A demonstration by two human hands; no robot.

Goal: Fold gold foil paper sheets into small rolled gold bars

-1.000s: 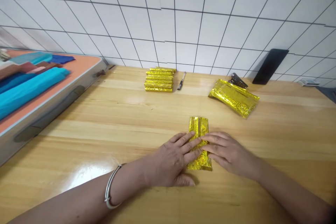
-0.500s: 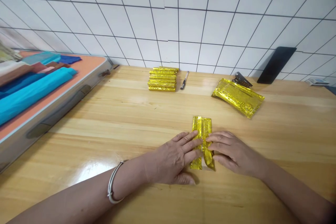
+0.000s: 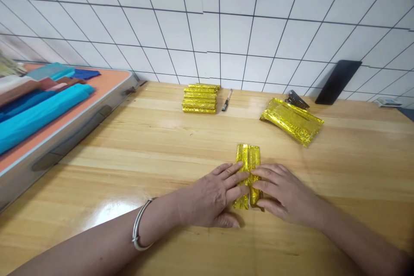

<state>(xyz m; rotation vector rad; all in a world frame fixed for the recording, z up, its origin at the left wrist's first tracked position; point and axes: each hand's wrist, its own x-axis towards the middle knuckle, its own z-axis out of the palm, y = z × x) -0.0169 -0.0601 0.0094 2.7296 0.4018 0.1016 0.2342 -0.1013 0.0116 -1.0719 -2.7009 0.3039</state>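
A gold foil sheet [image 3: 247,153] lies on the wooden table in front of me, its two long sides folded in to a seam down the middle. My left hand [image 3: 215,196] rests flat on its left flap, fingers stretched out and the thumb on the table. From the other side, my right hand [image 3: 283,192] presses its fingertips on the right flap, fingers extended. Both hands partly cover the foil's lower half. Behind them lies a stack of gold foil sheets [image 3: 291,120], with a black clip [image 3: 296,99] at its back edge.
Several folded gold strips [image 3: 199,99] sit in a row near the tiled wall, beside a pen [image 3: 227,100]. A black phone-like slab [image 3: 338,82] leans on the wall. On the left, an orange-topped case [image 3: 110,76] carries folded cloths [image 3: 42,102], including a bright blue one.
My right hand has shifted slightly left onto the right flap. That flap's lower end, raised and curled before, now lies flatter beside the seam. My left hand stays in place.
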